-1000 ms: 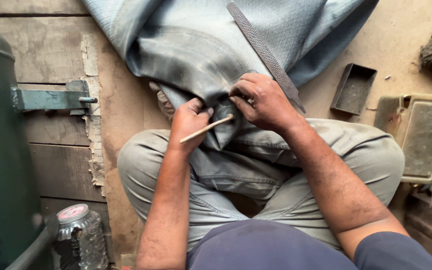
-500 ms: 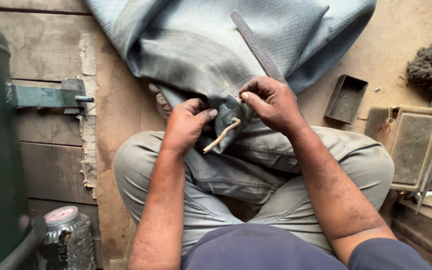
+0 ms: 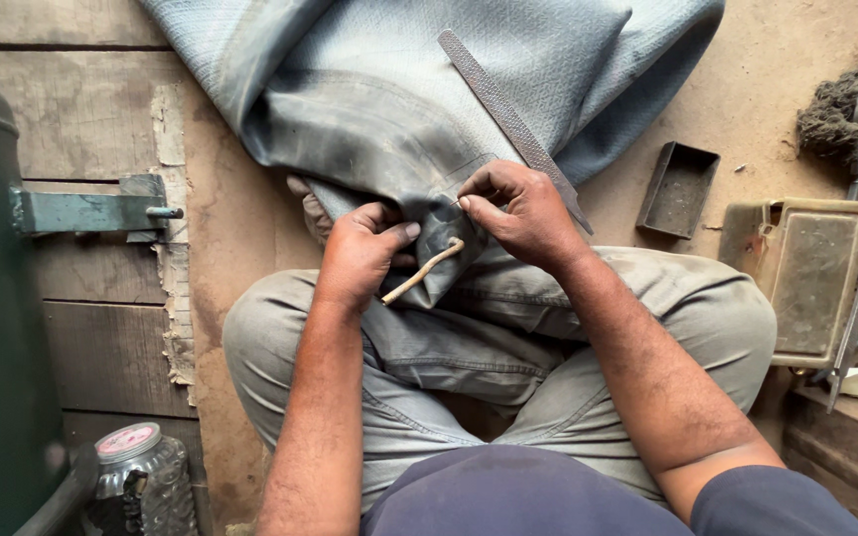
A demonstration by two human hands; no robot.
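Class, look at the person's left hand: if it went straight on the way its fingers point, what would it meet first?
The left hand points up and to the right, so it would probably meet the grey rubber tube fold first, then the right hand just beyond. Depth is hard to judge.

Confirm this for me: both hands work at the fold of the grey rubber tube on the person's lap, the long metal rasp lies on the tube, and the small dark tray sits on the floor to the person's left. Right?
Not quite. The head view shows the small dark tray on the floor to the person's right, not left. The rest holds: left hand and right hand work at the fold of the grey rubber tube, and the long metal rasp lies on it.
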